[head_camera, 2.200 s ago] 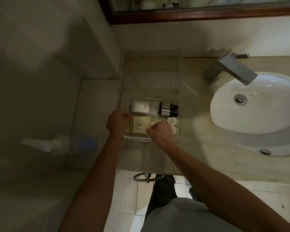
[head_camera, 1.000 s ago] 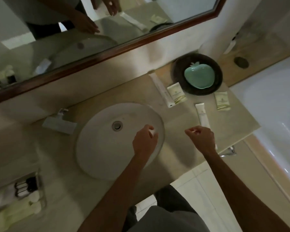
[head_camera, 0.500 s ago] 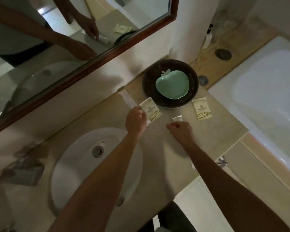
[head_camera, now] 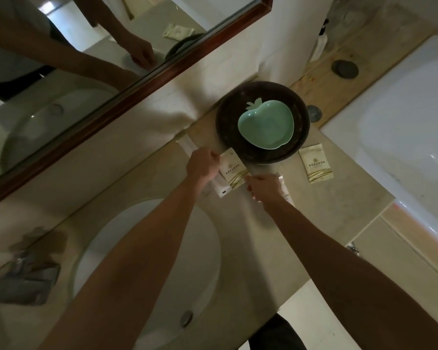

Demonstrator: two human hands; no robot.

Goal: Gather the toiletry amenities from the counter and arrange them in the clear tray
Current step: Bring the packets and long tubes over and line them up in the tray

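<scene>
Mint-green apple dish; dark brown bowl; gold-striped cream sachets

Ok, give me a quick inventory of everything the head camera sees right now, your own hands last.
Cream sachet: 1, cream with gold stripes, on the counter between the hands.
Second cream sachet: 1, same print, counter right of the dark plate.
White tube: 1, white, under the left hand.
Second white tube: 1, white, under the right hand.
Dark plate: 1, dark brown, back of counter.
Apple-shaped dish: 1, pale green, on the plate.
Sink: 1, white, left.
Mirror: 1, wood-framed.
Bathtub: 1, white, right.
Left hand: on the tube.
Right hand: on its tube.
</scene>
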